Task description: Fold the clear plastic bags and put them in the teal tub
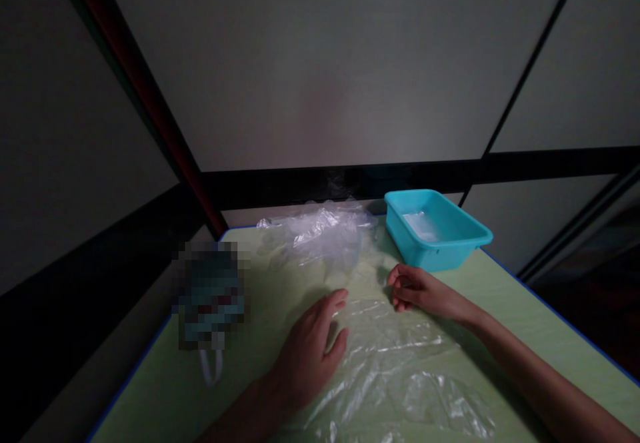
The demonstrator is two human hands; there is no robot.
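A clear plastic bag point(385, 363) lies spread flat on the light green tabletop, wrinkled and shiny. Over its left edge is my left hand point(315, 340), thumb apart from the fingers and nothing visible between them. My right hand point(413, 288) is near the bag's far right part, just in front of the turquoise basin point(440, 256). Its fingers are loosely bent, with a gap by the thumb, and I see nothing held. Behind both hands sits a crumpled heap of clear plastic bags point(325, 230).
The basin stands at the table's back right with a clear, pale plastic piece point(423, 226) inside. On the left lies a blurred-out greenish item point(215, 296) with a white strap point(211, 366). Pale panels point(340, 63) rise behind the blue-edged table point(270, 283).
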